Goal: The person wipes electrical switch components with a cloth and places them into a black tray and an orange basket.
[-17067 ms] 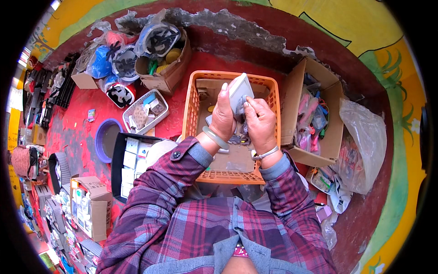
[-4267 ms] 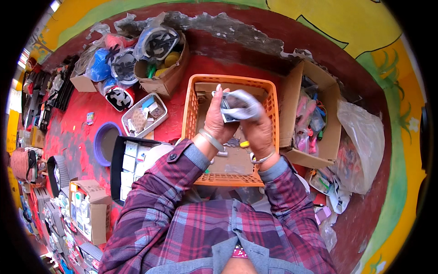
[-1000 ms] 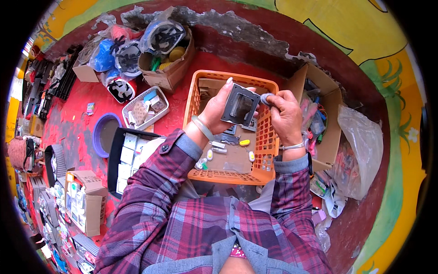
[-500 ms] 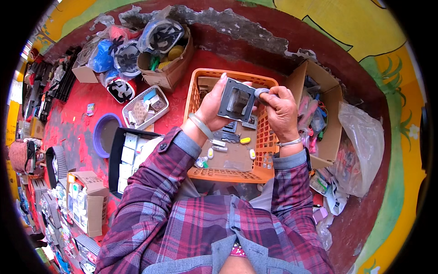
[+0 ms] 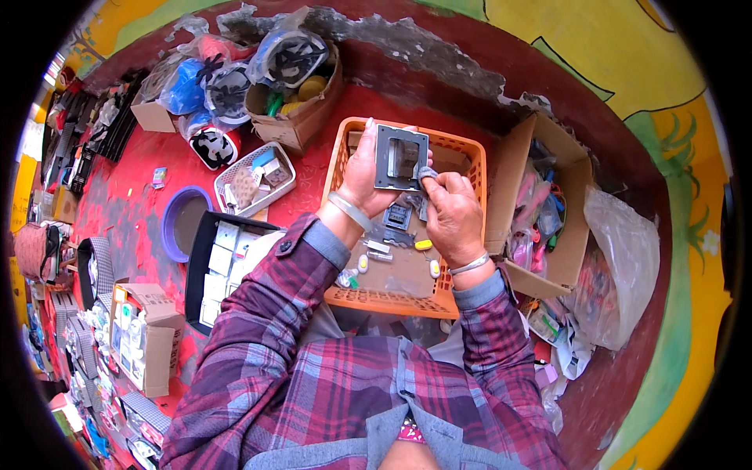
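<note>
Above the orange plastic basket [image 5: 468, 144], my left hand [image 5: 360, 174] grips a dark grey square frame [image 5: 385, 166] with a recessed opening, like a wall socket or switch housing. My left fingers support its left side and back. A small grey cloth [image 5: 427, 173] is pinched in my right hand [image 5: 456, 213], against the frame's lower right corner. Down in the basket, small yellow-and-white pieces [image 5: 423, 244], a dark metal plate [image 5: 398, 216] and other small parts lie on cardboard [image 5: 399, 272].
To the right, an open cardboard box [image 5: 583, 168] holds bagged goods beside clear plastic sheeting [image 5: 627, 258]. At left stand a white basket [image 5: 262, 205], a purple basin [image 5: 167, 235] and a black tray of white boxes [image 5: 196, 270]. Bagged helmets [image 5: 290, 59] top another carton.
The cloth in my right hand has slid from the frame's right edge down to its lower right corner. The frame is now held straighter, and my right hand is lower and further left.
</note>
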The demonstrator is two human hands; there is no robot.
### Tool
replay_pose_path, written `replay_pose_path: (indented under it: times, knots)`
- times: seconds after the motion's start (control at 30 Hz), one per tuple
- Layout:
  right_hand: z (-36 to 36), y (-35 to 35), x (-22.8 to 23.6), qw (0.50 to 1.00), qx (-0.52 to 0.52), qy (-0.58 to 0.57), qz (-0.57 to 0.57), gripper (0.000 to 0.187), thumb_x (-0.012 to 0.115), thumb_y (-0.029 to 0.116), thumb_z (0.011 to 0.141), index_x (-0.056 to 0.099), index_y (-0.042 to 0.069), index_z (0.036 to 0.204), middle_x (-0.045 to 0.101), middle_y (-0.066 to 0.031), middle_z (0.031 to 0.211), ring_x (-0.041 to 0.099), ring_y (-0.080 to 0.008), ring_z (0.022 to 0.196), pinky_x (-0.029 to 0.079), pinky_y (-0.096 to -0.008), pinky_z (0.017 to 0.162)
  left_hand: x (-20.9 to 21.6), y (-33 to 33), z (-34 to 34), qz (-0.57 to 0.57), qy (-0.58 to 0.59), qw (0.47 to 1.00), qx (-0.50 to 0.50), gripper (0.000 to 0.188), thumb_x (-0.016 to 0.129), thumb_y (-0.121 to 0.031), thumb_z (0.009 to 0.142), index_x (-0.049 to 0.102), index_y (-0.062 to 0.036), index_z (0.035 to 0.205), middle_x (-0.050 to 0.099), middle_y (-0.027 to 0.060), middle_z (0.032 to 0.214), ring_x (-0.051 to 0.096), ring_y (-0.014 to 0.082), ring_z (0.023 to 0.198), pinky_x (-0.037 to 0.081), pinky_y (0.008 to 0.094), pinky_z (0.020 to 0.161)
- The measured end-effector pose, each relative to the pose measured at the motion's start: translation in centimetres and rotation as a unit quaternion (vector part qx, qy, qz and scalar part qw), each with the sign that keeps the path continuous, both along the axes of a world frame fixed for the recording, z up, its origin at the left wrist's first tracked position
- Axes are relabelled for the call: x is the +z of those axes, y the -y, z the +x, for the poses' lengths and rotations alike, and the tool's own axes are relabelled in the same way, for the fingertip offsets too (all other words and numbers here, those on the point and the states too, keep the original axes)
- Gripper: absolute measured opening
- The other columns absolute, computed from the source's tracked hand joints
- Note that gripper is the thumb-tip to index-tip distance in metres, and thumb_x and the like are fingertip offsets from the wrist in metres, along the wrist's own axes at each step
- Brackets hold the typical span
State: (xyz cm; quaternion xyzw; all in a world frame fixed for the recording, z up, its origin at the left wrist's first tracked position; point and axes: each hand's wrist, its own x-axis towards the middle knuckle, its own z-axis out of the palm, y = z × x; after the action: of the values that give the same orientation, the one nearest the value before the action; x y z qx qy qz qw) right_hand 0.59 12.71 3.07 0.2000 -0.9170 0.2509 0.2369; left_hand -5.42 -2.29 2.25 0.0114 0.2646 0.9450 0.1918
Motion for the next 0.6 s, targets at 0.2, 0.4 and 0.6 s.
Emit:
replay_pose_path:
  times: [0.2,0.4,0.6]
  knots:
    - [1.3,2.3,0.5,0.993,0.042,0.040,-0.101,0.026,0.059,-0.004,0.073,0.067,0.001,0.098,0.059,-0.0128,0.088,0.059,-0.0301,0.082,0.048,-0.0365,0.073,-0.5,-0.6,0.1,0.002,-0.006,0.998,0.066,0.070,0.028,-0.065,0.093,0.051,-0.0055,0.121,0.063,0.0174,0.102,0.064,0.0295,0.090,0.055,0.0420,0.079]
    - [1.7,3.5,1.0,0.988,0.077,0.018,-0.136,0.030,0.060,-0.008,0.070,0.069,0.002,0.098,0.060,-0.0127,0.088,0.058,-0.0288,0.083,0.048,-0.0352,0.074,-0.9,-1.0,0.6,-0.026,-0.008,0.999,0.041,0.072,0.030,-0.066,0.092,0.051,-0.0057,0.125,0.064,0.0160,0.103,0.065,0.0267,0.090,0.055,0.0395,0.079]
    - [0.3,0.2,-0.7,0.997,0.033,-0.018,-0.073,0.030,0.058,-0.003,0.072,0.069,0.009,0.097,0.059,-0.0094,0.089,0.057,-0.0285,0.085,0.049,-0.0371,0.073,-1.1,-0.4,0.4,0.021,-0.009,0.998,0.056,0.069,0.028,-0.064,0.094,0.052,-0.0055,0.122,0.063,0.0172,0.105,0.063,0.0305,0.093,0.053,0.0449,0.083]
